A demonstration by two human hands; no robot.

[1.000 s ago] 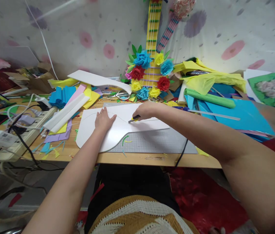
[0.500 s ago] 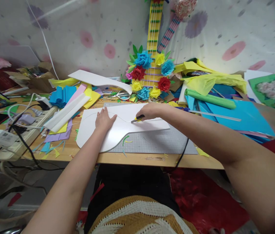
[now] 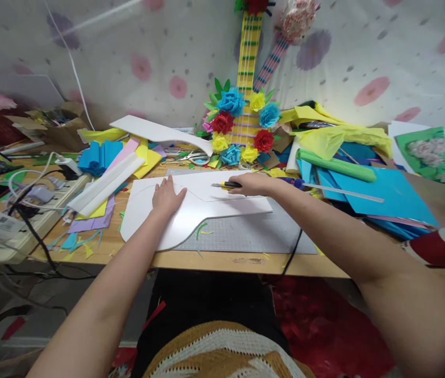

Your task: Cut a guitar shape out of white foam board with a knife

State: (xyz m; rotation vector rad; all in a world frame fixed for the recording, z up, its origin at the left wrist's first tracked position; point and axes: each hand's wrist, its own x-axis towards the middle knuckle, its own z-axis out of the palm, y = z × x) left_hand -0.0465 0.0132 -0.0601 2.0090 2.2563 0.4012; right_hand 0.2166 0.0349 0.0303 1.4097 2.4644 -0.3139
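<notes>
A white foam board [image 3: 183,226] with a curved lower edge lies over a grey cutting mat [image 3: 246,233]. A thin curved line runs across its upper part. My left hand [image 3: 167,198] rests flat on the board with fingers spread, just by that line. In my right hand [image 3: 250,185] is a yellow and black utility knife [image 3: 226,184], its blade pointing left. The blade sits above the curved line; whether it touches the board I cannot tell.
Behind the board lie a white offcut [image 3: 163,131], scissors [image 3: 196,158] and a paper-flower guitar [image 3: 246,110]. A power strip [image 3: 44,215] with cables is at left. Blue sheets [image 3: 387,194], a green roll [image 3: 336,164] and a red cup [image 3: 435,247] are at right.
My right hand has moved the utility knife up, away from the curved line, and the knife now lies more level. My left hand stays on the board. The view has shifted slightly.
</notes>
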